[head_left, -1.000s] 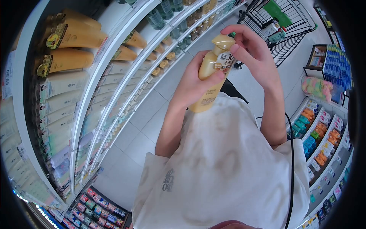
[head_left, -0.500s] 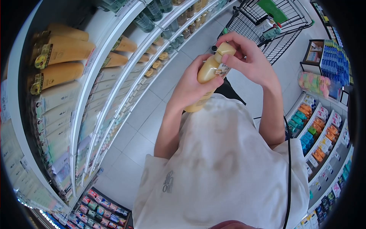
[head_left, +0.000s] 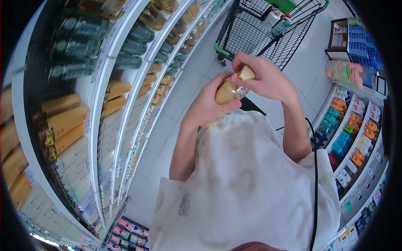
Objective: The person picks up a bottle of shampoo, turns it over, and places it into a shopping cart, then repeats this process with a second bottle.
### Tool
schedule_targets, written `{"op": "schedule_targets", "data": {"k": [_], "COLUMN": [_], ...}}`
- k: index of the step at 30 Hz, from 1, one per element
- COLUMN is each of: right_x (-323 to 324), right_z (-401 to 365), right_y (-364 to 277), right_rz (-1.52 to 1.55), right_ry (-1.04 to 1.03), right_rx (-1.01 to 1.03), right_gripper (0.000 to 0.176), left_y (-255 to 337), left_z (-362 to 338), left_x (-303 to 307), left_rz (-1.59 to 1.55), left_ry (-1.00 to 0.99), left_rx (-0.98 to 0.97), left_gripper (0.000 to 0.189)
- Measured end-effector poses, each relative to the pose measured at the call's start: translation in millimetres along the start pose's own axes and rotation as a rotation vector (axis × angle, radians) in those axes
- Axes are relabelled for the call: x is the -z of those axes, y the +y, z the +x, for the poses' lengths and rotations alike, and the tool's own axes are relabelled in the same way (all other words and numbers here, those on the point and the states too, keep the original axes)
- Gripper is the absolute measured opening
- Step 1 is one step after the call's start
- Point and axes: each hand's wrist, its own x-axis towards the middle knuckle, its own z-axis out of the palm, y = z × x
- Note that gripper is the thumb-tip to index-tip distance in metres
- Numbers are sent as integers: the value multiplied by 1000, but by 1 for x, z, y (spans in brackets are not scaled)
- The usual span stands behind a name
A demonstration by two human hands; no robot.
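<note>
A pale golden bottle with a printed label is held at a tilt in front of my white shirt. My left hand is wrapped round its body, covering part of it. Closed about the upper end, my right hand has its thumb and fingers on the pale yellow cap. Whether the cap is loose from the bottle cannot be made out. The bottle's lower end is partly hidden by my left hand and shirt.
Curved-looking shelves of golden tubes and green bottles stand on my left. A wire shopping cart carrying a few items is ahead. On the right are a shelf of colourful packs and a display stand. A black cable hangs over my shirt.
The view has shifted, so the cart appears further left and the shelf goods lower. Both hands still hold the bottle; my right fingers have curled more closely round the cap end.
</note>
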Motion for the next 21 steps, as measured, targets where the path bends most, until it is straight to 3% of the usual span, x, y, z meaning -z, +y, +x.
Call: {"op": "schedule_targets", "data": {"k": [9,12,17,21], "right_x": [73,94,118,132], "right_z": [-9,-4,11,18], "right_y": [76,90,110,129], "right_rz": [160,76,-61,-141], "right_ry": [28,15,175,188], "right_rx": [113,172,377,378], "right_gripper": [27,29,23,24], "left_y": [9,11,15,14], "left_z": [95,116,150,172], "left_x": [-42,-52,-68,-76], "left_rz": [22,84,91,235], "left_ry": [-178,-168,-104,-41], "left_rx": [29,33,14,-35], "left_gripper": [79,79,78,73]}}
